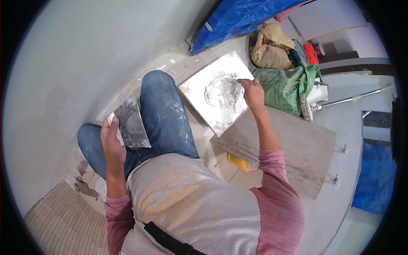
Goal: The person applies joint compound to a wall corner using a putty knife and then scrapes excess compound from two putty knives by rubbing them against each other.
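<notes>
My left hand [112,138] is closed round the pale handle of a plastering trowel [132,121]. Its grey, smeared steel blade hangs over my bent legs, near the wall. On the right, my right hand [253,94] reaches over a square white board [196,87], its fingers pinched together at the edge of a heap of wet white plaster [221,92]. Whatever those fingers grip is too small and blended with the plaster to make out. White smears cover most of the board, which lies on the floor beyond my knee.
A grey-brown panel [293,148] lies under my right forearm, with a yellow round container [238,161] partly beneath it. Green sacking [282,87] and a beige bag [272,51] crowd the far right. Blue sheeting [238,21] stands behind; a pale wall [85,63] rises at left.
</notes>
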The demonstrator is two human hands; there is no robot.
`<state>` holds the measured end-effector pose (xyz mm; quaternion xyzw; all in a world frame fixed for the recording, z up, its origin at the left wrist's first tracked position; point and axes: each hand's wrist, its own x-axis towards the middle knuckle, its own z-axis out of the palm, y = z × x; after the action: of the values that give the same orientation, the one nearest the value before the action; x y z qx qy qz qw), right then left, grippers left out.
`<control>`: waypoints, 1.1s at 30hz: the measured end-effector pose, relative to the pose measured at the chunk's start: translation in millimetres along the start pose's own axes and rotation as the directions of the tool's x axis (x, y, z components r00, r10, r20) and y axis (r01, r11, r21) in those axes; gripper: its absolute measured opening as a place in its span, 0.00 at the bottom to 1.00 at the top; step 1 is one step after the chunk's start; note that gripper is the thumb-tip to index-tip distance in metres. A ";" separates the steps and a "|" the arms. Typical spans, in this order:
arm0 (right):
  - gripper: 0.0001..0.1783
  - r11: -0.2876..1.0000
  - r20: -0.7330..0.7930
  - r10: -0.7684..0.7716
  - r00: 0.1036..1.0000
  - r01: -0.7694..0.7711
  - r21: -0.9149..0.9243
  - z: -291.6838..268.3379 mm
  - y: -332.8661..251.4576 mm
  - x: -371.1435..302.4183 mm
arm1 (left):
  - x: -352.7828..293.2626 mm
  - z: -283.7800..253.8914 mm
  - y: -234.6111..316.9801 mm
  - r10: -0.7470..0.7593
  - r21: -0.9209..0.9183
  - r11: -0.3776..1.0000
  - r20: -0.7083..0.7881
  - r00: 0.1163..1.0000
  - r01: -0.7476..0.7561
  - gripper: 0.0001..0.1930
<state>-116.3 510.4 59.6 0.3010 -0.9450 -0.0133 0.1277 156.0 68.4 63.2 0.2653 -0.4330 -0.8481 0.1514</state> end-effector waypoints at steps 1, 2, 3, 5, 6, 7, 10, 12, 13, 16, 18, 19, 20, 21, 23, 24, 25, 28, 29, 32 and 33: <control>0.20 1.000 0.001 0.007 1.000 -0.007 -0.004 15.0 3.6 -8.7 | 0.0 3.6 1.6 0.000 -0.016 1.000 0.024 1.000 0.000 0.13; 0.21 0.998 0.060 -0.060 0.996 0.060 0.008 30.7 5.0 -19.2 | 0.1 5.7 2.3 0.000 -0.031 1.000 0.050 0.999 0.002 0.14; 0.21 0.990 0.113 -0.139 0.984 0.137 0.032 35.7 0.7 -16.9 | 0.3 3.9 2.2 0.004 -0.031 1.000 0.046 0.999 -0.002 0.14; 0.21 0.992 0.214 -0.126 0.969 0.118 0.049 27.8 14.6 -9.6 | 1.0 -0.9 0.5 0.005 -0.022 1.000 0.078 0.997 -0.003 0.13; 0.22 0.998 0.292 -0.055 0.955 0.052 0.019 15.0 11.5 2.5 | -1.8 -2.6 2.8 0.009 -0.020 1.000 0.065 0.998 -0.008 0.13; 0.23 1.000 0.360 0.026 0.932 -0.018 -0.025 4.6 12.5 10.6 | -3.4 1.7 6.0 0.017 -0.027 1.000 0.050 0.999 -0.016 0.13; 0.24 0.996 0.107 0.085 0.991 -0.082 -0.033 10.2 18.6 10.4 | -0.8 1.6 5.4 0.016 -0.034 0.999 0.035 0.999 -0.014 0.12; 0.25 0.997 0.027 0.073 0.997 -0.073 -0.026 30.8 19.8 1.6 | 1.8 -0.4 2.7 0.007 -0.032 0.999 0.036 0.999 -0.006 0.12; 0.24 1.000 0.066 -0.017 0.998 0.018 -0.021 43.0 18.9 1.1 | 2.7 -0.9 1.1 -0.001 -0.046 0.999 0.052 0.999 0.003 0.12; 0.23 0.995 0.313 -0.027 0.949 0.055 -0.083 28.8 30.1 15.4 | 1.5 1.2 4.0 -0.008 -0.070 0.997 0.062 0.998 0.012 0.10; 0.23 0.995 0.285 0.047 0.957 -0.021 -0.093 15.4 33.4 26.4 | -0.5 7.0 6.2 -0.014 -0.084 0.996 0.068 0.998 0.020 0.10; 0.23 0.995 0.285 0.049 0.957 -0.022 -0.096 15.5 34.0 27.7 | -0.6 10.9 6.5 -0.030 -0.090 0.995 0.033 0.999 0.033 0.09; 0.23 0.995 0.235 0.084 0.968 -0.071 -0.063 17.3 32.8 28.7 | -0.6 13.4 6.3 -0.047 -0.096 0.994 -0.003 0.999 0.046 0.09; 0.23 0.993 0.187 0.121 0.975 -0.118 -0.026 22.6 33.1 27.3 | 1.6 6.5 -0.4 -0.048 -0.095 0.994 -0.001 0.999 0.048 0.09; 0.22 0.997 0.194 -0.075 0.978 0.066 0.050 52.0 29.8 9.8 | 9.9 -14.0 -17.0 -0.017 -0.065 0.998 0.090 0.996 0.023 0.17; 0.21 0.998 0.265 -0.065 0.962 0.061 0.025 48.3 24.6 17.5 | 9.2 -17.3 -16.5 -0.014 -0.061 0.998 0.078 0.997 0.019 0.17; 0.21 0.999 0.333 -0.048 0.942 0.053 -0.008 35.8 22.2 25.5 | 8.0 -17.2 -15.6 -0.017 -0.061 0.998 0.067 0.998 0.021 0.17; 0.21 0.994 0.213 0.098 0.972 -0.104 0.017 9.7 12.7 40.0 | 7.0 -16.5 -14.6 -0.014 -0.063 0.998 0.055 0.998 0.018 0.17; 0.21 0.995 0.214 0.094 0.972 -0.100 0.018 10.1 9.6 41.2 | 7.0 -16.2 -14.4 -0.010 -0.062 0.998 0.056 0.998 0.014 0.17; 0.22 0.979 0.149 -0.195 0.969 0.183 0.089 40.7 12.3 20.1 | 5.7 -4.1 -9.3 -0.020 -0.035 0.999 0.032 0.999 0.021 0.18; 0.21 0.967 0.148 -0.254 0.956 0.250 0.049 38.8 -21.5 25.4 | 2.1 -3.8 -3.2 -0.016 -0.024 1.000 0.011 1.000 0.016 0.18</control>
<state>-133.8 476.2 25.8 0.4189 -0.9060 -0.0383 0.0474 156.4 66.8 58.1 0.2625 -0.4212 -0.8559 0.1454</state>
